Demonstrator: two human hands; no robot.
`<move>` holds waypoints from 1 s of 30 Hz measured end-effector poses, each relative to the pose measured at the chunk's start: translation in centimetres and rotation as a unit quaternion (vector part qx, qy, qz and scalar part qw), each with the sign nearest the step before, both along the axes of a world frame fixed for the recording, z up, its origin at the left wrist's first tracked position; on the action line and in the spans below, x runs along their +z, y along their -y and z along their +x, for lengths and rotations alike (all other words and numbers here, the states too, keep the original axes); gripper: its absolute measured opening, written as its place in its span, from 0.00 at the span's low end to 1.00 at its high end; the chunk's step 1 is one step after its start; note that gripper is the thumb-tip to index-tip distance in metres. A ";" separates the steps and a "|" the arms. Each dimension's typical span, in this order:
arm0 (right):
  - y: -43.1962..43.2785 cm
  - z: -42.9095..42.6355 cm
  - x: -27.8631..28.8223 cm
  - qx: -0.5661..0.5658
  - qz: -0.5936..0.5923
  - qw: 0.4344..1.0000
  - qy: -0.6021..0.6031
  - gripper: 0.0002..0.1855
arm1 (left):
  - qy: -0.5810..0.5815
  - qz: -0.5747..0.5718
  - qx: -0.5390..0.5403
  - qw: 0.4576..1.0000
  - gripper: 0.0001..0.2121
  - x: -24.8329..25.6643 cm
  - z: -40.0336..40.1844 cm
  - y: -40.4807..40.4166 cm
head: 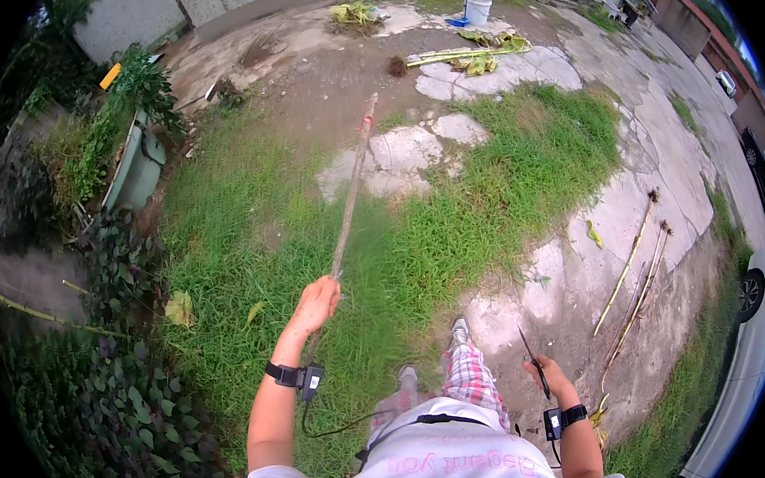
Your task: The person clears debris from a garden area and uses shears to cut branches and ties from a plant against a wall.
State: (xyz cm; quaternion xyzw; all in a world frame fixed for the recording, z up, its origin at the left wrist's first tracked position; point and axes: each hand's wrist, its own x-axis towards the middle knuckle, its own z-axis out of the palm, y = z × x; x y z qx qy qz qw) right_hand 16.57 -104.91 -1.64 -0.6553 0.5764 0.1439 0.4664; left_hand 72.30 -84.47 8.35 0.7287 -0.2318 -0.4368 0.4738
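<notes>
My left hand (319, 303) is closed around a long, straight wooden stick (352, 195), which points away over the grass and has a red tie near its far tip. Thin wire or string shows on the stick just above my fingers. Low on the right, my right hand (550, 378) grips a dark, narrow pointed tool (533, 353), perhaps scissors or a knife; its exact kind is unclear. The tool's tip points up and away over bare ground. Both wrists carry a black strap with a small cabled box.
Pulled plant stalks (627, 270) lie on cracked concrete at right; leafy stalks (470, 55) lie farther off. A white bucket (477, 8) stands near the far wall. Dense leafy plants (150, 417) and a pale green tub (133, 163) are at left. A white car (747, 354) edges the right side.
</notes>
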 end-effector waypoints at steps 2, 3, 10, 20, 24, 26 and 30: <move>3.8 -4.3 -7.3 -0.066 -0.017 0.998 0.009 0.30 | 0.046 0.047 -0.014 0.998 0.14 -2.2 3.2 3.1; 5.6 -5.9 -9.8 -0.099 -0.010 0.995 0.031 0.24 | 0.069 0.067 -0.002 0.995 0.13 -3.0 4.1 5.0; 22.7 8.8 -2.3 -0.021 -0.072 0.996 -0.054 0.31 | 0.155 0.096 0.060 0.981 0.09 -6.9 9.9 15.9; 46.1 43.5 3.3 0.142 -0.167 0.972 0.082 0.25 | 0.236 0.087 0.088 0.964 0.09 -6.1 25.9 30.6; 52.6 52.6 -1.8 0.124 -0.150 0.974 0.113 0.24 | 0.235 0.089 0.081 0.964 0.09 -8.3 36.3 36.1; 55.2 54.7 -6.5 0.078 -0.156 0.978 0.114 0.21 | 0.242 0.053 0.089 0.965 0.09 -10.2 42.3 39.2; 58.9 55.9 -13.6 -0.054 -0.021 0.998 -0.025 0.21 | 0.255 0.066 0.073 0.962 0.11 -11.1 51.9 45.4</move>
